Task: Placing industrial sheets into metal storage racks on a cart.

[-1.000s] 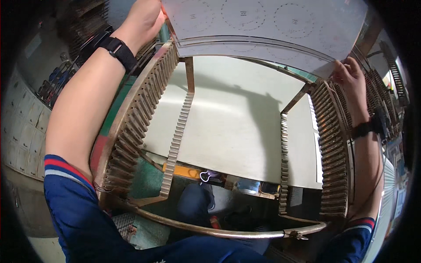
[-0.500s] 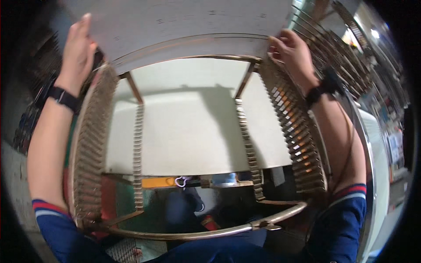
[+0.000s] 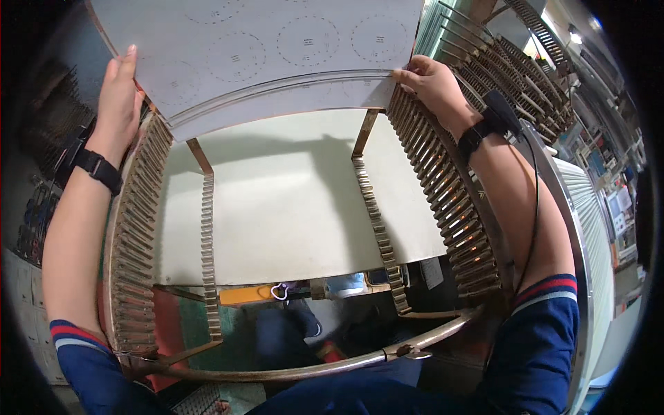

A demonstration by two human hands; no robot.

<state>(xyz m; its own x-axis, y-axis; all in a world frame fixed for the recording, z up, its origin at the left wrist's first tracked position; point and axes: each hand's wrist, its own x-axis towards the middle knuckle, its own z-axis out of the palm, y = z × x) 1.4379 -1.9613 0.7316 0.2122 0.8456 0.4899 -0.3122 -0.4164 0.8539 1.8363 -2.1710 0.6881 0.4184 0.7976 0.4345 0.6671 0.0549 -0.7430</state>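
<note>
A large pale flat panel (image 3: 187, 52) printed with dashed circles stands between both hands at the far end of a slotted metal rack (image 3: 135, 242). My left hand (image 3: 120, 97) is at the panel's left edge, thumb up and fingers closed against it; part of the fingers is hidden. On the right edge, my right hand (image 3: 437, 88) pinches the panel between thumb and bent fingers, just above the rack's right row of slots (image 3: 449, 200). The panel's lower edge reaches the rack's far end. Whether it sits in a slot, I cannot tell.
Through the rack's open frame shows a pale board (image 3: 290, 200). A curved metal bar (image 3: 277, 373) crosses the near side. More slotted racks (image 3: 526, 90) stand at the far right, beside stacked pale sheets (image 3: 581, 187). An orange object (image 3: 245, 296) lies below.
The panel, a blur of streaks earlier, now shows its printed circles sharply. The rack and my right hand appear farther left in the picture. Both hands remain on the panel's edges.
</note>
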